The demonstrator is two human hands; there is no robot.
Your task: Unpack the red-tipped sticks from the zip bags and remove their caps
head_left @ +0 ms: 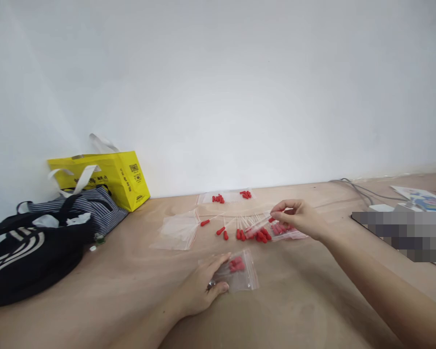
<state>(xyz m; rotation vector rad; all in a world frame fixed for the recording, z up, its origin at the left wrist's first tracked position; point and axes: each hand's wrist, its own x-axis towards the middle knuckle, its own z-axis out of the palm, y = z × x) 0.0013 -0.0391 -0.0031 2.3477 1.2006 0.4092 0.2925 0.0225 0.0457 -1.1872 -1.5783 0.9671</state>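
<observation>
My left hand [203, 283] lies spread over the left edge of a clear zip bag [250, 278], thumb and forefinger apart. Red rubber bulbs [237, 264] show inside that bag. Farther back, my right hand [294, 218] is closed in a pinch, with a red-bulbed dropper [272, 219] at its fingertips; its tube is hard to make out. Beneath that hand is another zip bag [300, 234] with red bulbs in it. Several loose droppers [262, 236] with red bulbs and thin pale tubes lie fanned out to its left.
A stack of flat clear zip bags [178, 230] lies left of the droppers. Another bag with red bulbs [218, 199] rests by the wall. At left stand a yellow bag [131, 179], a striped bag [107, 208] and a black bag [39, 261]. A grey cable [359, 190] and papers [421, 198] are at right.
</observation>
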